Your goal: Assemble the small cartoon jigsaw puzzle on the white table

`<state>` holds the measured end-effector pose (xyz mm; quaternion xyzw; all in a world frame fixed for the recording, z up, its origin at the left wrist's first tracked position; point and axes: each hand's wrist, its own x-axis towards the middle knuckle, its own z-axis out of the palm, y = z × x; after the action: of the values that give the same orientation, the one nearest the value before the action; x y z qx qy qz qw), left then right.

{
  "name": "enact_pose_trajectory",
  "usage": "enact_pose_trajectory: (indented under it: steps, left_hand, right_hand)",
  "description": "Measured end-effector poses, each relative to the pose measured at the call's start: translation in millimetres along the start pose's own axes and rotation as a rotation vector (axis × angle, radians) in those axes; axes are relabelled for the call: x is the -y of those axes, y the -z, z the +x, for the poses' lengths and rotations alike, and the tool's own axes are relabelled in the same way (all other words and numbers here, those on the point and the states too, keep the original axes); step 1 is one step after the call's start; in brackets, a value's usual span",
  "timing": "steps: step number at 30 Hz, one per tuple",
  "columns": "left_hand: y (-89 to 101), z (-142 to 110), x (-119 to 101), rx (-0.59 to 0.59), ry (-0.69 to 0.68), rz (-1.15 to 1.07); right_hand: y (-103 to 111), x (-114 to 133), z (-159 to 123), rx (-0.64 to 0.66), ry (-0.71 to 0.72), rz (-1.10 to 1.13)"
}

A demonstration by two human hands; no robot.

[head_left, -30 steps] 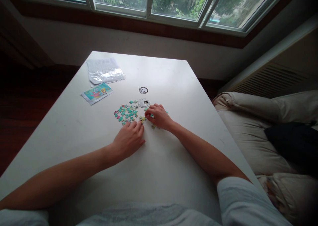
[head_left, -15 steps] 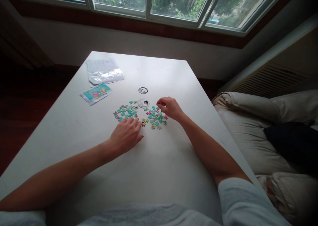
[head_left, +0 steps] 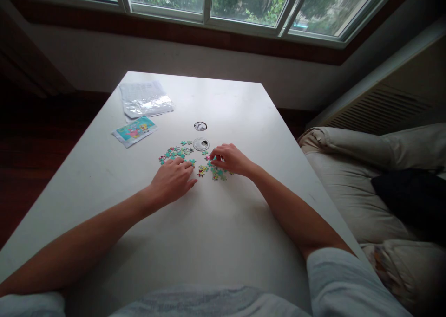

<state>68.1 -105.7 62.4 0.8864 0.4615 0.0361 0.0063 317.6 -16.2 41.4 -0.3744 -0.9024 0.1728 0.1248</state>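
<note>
Small jigsaw pieces, mostly teal with some pink and yellow, lie in two loose clusters, a left cluster (head_left: 174, 152) and a right cluster (head_left: 218, 173). Between them sits a yellow part of the puzzle (head_left: 201, 170). My left hand (head_left: 173, 180) lies palm down at the near edge of the left cluster, fingers stretched out and covering some pieces. Over the right cluster, my right hand (head_left: 230, 159) is bent with thumb and fingers drawn together. Whatever may be between its fingertips is too small to make out.
Beyond the pieces, two round fittings, a near one (head_left: 201, 144) and a far one (head_left: 200, 126), are set in the white table (head_left: 223, 224). A cartoon picture card (head_left: 134, 131) and a clear plastic bag (head_left: 146, 100) lie at far left. A beige sofa (head_left: 343, 182) stands to the right.
My right hand has moved left and slightly nearer, from the right cluster's far edge to over its pieces. My left hand has shifted slightly left and away from me.
</note>
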Motion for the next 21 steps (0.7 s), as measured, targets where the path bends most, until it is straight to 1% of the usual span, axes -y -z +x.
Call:
enact_pose_trajectory:
  steps: [2,4,8,13,21]
  left_hand:
    - [2.6,0.5,-0.2,-0.008,-0.019,-0.026]
    - [2.4,2.0,1.3,-0.035,-0.010,-0.023]
    - [-5.6,6.6,6.0,-0.074,0.029,-0.006]
    - [-14.5,9.2,5.0,-0.084,0.057,-0.013]
    - [-20.6,10.1,10.2,-0.078,0.113,-0.039]
  right_hand:
    - [-5.6,10.4,-0.9,0.032,0.042,-0.026]
    - [-9.9,19.5,-2.2,0.041,0.056,-0.078]
    - [-15.0,30.8,-4.2,0.034,0.044,-0.163]
    - [-18.9,34.0,-5.2,0.037,0.036,-0.174]
    - [-21.0,33.9,-4.1,0.041,0.002,-0.119]
